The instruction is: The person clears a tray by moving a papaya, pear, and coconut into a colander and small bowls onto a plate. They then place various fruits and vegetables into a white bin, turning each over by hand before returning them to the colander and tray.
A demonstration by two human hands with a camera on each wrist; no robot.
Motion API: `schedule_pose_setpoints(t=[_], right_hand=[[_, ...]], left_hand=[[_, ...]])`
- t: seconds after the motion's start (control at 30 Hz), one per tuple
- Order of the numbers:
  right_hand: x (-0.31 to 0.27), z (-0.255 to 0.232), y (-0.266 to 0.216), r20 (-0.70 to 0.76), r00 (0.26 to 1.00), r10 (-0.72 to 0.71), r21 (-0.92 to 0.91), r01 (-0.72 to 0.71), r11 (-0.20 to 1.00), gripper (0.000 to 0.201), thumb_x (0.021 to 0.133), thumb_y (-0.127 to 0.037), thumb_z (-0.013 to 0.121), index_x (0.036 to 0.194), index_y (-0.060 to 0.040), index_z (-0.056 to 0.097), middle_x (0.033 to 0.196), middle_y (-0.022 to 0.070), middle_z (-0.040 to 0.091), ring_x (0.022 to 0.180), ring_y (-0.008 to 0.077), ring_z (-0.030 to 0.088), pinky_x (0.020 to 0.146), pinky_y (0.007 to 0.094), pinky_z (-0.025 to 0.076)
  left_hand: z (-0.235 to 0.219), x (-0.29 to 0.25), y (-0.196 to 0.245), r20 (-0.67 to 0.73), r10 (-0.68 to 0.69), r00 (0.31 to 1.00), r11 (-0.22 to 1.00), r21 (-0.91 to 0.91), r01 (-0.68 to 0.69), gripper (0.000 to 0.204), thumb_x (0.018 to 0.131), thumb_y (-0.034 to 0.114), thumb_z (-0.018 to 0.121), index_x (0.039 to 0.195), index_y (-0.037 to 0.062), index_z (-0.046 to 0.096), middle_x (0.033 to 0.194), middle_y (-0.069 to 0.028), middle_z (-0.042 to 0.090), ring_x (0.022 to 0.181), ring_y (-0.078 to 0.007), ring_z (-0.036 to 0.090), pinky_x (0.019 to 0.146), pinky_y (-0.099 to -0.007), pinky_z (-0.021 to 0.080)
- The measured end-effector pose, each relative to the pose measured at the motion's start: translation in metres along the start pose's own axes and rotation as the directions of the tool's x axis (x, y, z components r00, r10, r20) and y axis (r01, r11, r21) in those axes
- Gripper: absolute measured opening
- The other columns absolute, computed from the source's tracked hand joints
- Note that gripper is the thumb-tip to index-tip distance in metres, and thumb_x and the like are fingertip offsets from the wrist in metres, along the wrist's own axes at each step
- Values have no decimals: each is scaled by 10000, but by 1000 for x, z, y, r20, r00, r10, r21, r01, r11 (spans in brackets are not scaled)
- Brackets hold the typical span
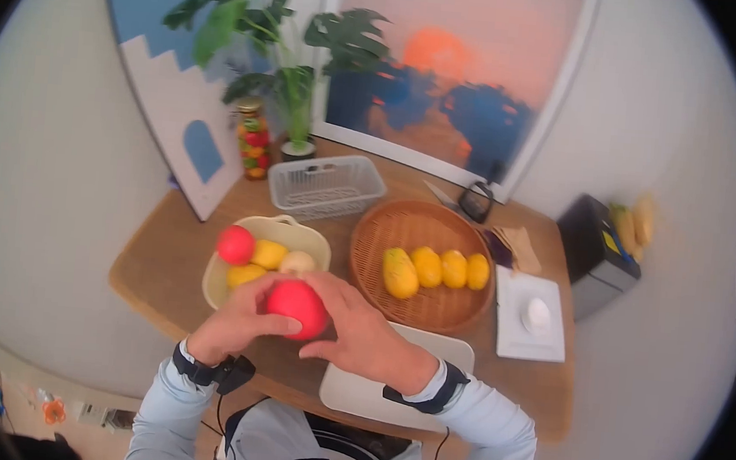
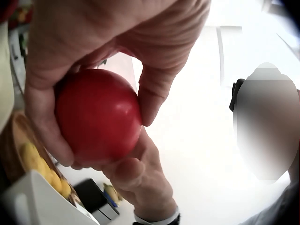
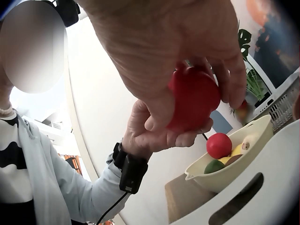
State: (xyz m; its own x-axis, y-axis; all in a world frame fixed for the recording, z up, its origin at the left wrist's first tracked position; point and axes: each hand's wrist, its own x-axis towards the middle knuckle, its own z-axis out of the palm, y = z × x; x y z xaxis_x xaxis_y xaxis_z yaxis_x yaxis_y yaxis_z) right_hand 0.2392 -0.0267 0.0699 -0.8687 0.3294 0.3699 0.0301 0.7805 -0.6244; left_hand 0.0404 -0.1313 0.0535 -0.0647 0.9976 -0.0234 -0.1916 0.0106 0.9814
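Observation:
A glossy red round fruit (image 1: 298,309) is up in front of the cream basket, between both hands. My left hand (image 1: 238,317) grips it, thumb across its near side and fingers around the far side. From the other side my right hand (image 1: 372,338) cups it, fingers over its top. In the right wrist view this hand's thumb lies along the fruit (image 3: 194,101), with its fingers bent down on the far side. Behind the hands, the cream basket (image 1: 319,245) holds another red fruit (image 1: 235,245), yellow fruits (image 1: 270,254), a pale round one (image 1: 297,262) and a green one (image 3: 214,166).
A round woven tray (image 1: 365,269) holds several yellow fruits in a row. Nearer stands a white tray (image 1: 453,353) with a handle slot. A clear plastic basket (image 1: 326,188), a jar (image 1: 254,139) and a potted plant (image 1: 296,95) stand behind. At right are a white plate (image 1: 511,336) and a black box (image 1: 597,231).

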Motion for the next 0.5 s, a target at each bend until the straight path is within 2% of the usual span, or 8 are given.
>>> schedule_pose_setpoints(t=[0.1,0.13,0.23,0.27,0.33,0.43,0.47,0.5], right_hand=[[-46,-22,0,16,990,143,8,-143,990,846,760,-177,816,1448,-41,343,1401,263,422,1293,448,441,1062,458,421],[-63,-25,7,-12,984,179,-16,-179,984,826,771,-202,818,1432,-45,349,1365,264,455,1254,440,487,1030,450,448],[-105,-40,8,43,850,525,109,-527,843,797,781,-238,820,1406,-40,366,1333,258,486,1181,434,551,974,441,487],[-118,-38,13,7,814,581,61,-580,812,717,789,-268,817,1339,-40,418,1270,247,540,1107,424,599,919,435,516],[-141,-37,22,26,749,662,14,-663,749,678,786,-254,821,1317,-29,464,1167,237,607,1059,401,628,896,412,521],[-166,-32,50,74,685,725,-132,-714,688,548,811,-255,797,1227,1,548,1023,251,659,975,401,651,850,405,526],[-171,-30,56,93,669,737,-189,-715,673,499,824,-260,784,1188,13,578,976,261,668,945,407,655,832,407,528],[-178,-29,61,85,690,719,-206,-694,690,470,836,-271,771,1160,20,593,954,269,665,930,410,653,823,415,527]], left_hand=[[47,22,-10,252,-205,946,968,-89,234,628,861,118,755,1389,-5,437,1235,-104,574,1139,-175,585,934,-315,519],[65,29,-9,318,-267,910,951,-65,302,674,870,156,755,1410,-9,387,1278,-116,542,1145,-182,580,934,-298,522],[102,56,-49,493,-152,856,981,179,71,686,894,163,724,1440,-6,345,1314,-116,512,1154,-175,580,933,-328,549],[113,63,-59,548,-212,809,970,218,107,693,897,171,717,1442,-14,332,1309,-128,509,1130,-182,593,895,-322,562],[132,77,-73,634,-329,700,939,300,170,707,902,188,703,1445,-30,306,1298,-153,502,1082,-194,618,817,-311,587],[151,91,-83,498,-539,679,745,658,109,634,921,183,661,1407,-66,338,1262,-206,514,940,-223,675,734,-297,594],[155,94,-71,442,-598,668,670,733,115,551,937,172,635,1356,-98,401,1125,-223,590,793,-250,699,692,-309,582],[153,97,-80,439,-568,697,677,730,92,530,938,170,633,1342,-100,422,1067,-209,609,774,-247,700,682,-314,576]])
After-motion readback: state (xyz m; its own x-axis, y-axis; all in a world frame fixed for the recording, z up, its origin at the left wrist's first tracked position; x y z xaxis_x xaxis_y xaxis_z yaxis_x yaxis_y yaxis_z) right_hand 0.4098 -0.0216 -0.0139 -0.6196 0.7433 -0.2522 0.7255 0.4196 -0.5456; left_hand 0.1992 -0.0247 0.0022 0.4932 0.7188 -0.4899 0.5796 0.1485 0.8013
